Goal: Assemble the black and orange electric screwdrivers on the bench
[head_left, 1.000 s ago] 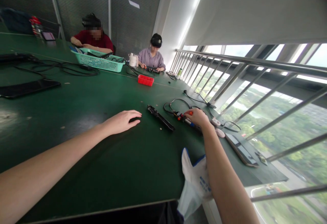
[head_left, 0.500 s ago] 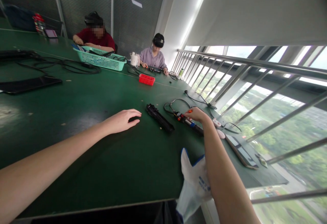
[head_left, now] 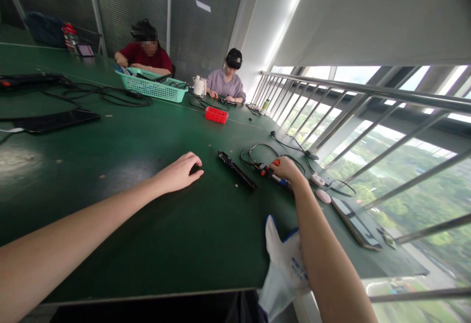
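My left hand (head_left: 180, 172) rests palm down on the green table (head_left: 121, 166), its fingers curled over a small dark thing I cannot make out. My right hand (head_left: 288, 171) lies further right, fingers closed around a small orange-tipped tool beside a red, black and blue tool (head_left: 271, 175) with a cable. A long black part (head_left: 236, 169) lies on the table between the two hands, touched by neither.
A white glove (head_left: 285, 269) lies at the table's near edge under my right forearm. A phone-like device (head_left: 356, 223) and pink pads (head_left: 323, 196) lie right of my right hand. A red box (head_left: 216, 115), a teal basket (head_left: 152, 87) and cables sit farther back, where two people work. A metal railing (head_left: 353, 112) lines the right side.
The view has shifted slightly. Both hands stay almost where they were; my left hand's fingers have curled in a little.
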`<act>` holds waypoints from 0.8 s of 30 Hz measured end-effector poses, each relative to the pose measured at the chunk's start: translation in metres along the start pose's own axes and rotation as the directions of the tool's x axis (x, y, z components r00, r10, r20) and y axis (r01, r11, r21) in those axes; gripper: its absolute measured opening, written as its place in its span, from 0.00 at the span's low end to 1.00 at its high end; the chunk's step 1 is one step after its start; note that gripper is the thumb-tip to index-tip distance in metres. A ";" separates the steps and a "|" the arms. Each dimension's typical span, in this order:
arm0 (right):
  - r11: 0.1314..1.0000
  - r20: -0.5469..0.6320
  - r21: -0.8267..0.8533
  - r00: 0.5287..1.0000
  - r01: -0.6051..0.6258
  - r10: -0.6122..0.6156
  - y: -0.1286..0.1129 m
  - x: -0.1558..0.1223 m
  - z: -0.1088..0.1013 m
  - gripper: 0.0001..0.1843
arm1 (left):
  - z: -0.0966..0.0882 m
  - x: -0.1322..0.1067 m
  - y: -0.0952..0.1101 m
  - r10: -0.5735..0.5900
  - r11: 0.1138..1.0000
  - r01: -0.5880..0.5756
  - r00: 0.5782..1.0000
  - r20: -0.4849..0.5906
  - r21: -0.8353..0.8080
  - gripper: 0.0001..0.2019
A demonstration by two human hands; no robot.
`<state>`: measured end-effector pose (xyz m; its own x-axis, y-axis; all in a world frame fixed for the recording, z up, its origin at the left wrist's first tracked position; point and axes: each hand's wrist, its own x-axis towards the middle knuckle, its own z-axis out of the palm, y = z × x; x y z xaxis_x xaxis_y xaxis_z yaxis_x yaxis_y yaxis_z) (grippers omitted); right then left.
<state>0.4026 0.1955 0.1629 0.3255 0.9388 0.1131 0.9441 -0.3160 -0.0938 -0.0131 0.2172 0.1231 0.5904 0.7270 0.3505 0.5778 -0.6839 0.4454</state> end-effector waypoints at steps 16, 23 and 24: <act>0.985 -0.056 0.103 0.988 -0.139 0.145 -0.007 -0.017 -0.012 0.15 | -0.003 -0.003 0.000 -0.007 1.000 0.007 0.999 0.032 -0.004 0.26; 0.986 -0.170 0.164 0.985 0.018 0.010 -0.053 -0.042 -0.028 0.17 | -0.006 -0.003 0.007 -0.186 0.971 0.170 0.978 0.090 0.166 0.45; 0.978 -0.155 0.186 0.986 0.090 -0.061 -0.066 -0.048 -0.027 0.16 | -0.008 -0.004 0.009 -0.187 0.974 0.167 0.974 0.124 0.156 0.46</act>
<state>0.3264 0.1679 0.1906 0.2712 0.9238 0.2703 0.9433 -0.1993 -0.2653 -0.0146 0.2090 0.1324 0.5372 0.8289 0.1559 0.7489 -0.5538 0.3640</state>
